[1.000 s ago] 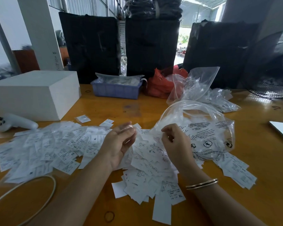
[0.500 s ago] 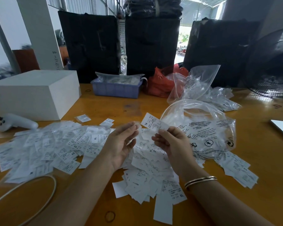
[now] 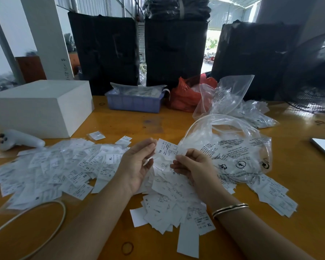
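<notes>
Over the orange surface [image 3: 306, 177], I saw the right hand [image 3: 194, 167] with its fingers [image 3: 179, 160] pinching an XL label [image 3: 167, 151]. The left hand [image 3: 137, 166] gripped its other edge, above the label heap [image 3: 169, 199]. A clear bag [image 3: 233, 152] lay just beside, rightward.

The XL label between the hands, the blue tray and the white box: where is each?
XL label [image 3: 167, 150], head view, its printed middle.
blue tray [image 3: 133, 104], head view, its front wall.
white box [image 3: 36, 117], head view, its near side face.
</notes>
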Tool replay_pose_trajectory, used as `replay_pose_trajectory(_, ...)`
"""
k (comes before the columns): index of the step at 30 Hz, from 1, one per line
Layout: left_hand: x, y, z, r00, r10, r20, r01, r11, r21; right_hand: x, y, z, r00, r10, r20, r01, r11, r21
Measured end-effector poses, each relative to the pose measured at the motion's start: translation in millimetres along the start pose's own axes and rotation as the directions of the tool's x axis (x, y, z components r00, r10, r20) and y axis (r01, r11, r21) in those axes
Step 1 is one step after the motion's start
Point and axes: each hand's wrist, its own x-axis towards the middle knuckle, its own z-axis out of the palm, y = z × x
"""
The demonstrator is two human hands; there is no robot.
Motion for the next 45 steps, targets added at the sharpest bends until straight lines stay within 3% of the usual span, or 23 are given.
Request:
replay_pose_trajectory(7,2.2,-4.4,0.4,0.999,0.049,-0.017,-0.047,0.993,0.106,0.6,-0.8,-3.4,0.998,-0.058,0.031,0.064,0.967,-0.247)
replay_pose_trajectory(13,2.2,-5.1,0.1,0.996,0.061,-0.061,-0.049,0.981,0.189,1.2,-4.3,-5.6,0.998,-0.043,0.034,0.051,0.95,-0.309)
replay_pose_trajectory(19,2.7,-8.7,0.1,0.995,0.084,-0.059,-0.065,0.961,0.268,-0.4,-5.1,-4.6,0.998,-0.017,0.06,0.032,0.965,-0.259)
replay_pose_trajectory(24,1.5,-8.7,0.1,0.995,0.098,-0.032,-0.083,0.948,0.306,1.2,-7.2,-6.4,1.0,-0.025,0.006,0.026,0.99,-0.136)
replay_pose_trajectory(31,0.9,-3.3,-0.5,0.991,0.125,-0.049,-0.106,0.951,0.29,0.6,-15.7,-11.5,0.987,-0.124,-0.107,0.127,0.992,0.022)
replay_pose_trajectory(39,-0.7,-3.2,1.4,0.985,0.167,-0.035,-0.149,0.942,0.301,-7.0,-16.3,0.1,0.985,-0.164,-0.048,0.163,0.987,-0.011)
replay_pose_trajectory(45,-0.2,-3.3,2.0,0.984,0.172,-0.04,-0.152,0.942,0.298,-9.1,-16.6,3.2,0.977,-0.195,-0.083,0.193,0.981,-0.03)
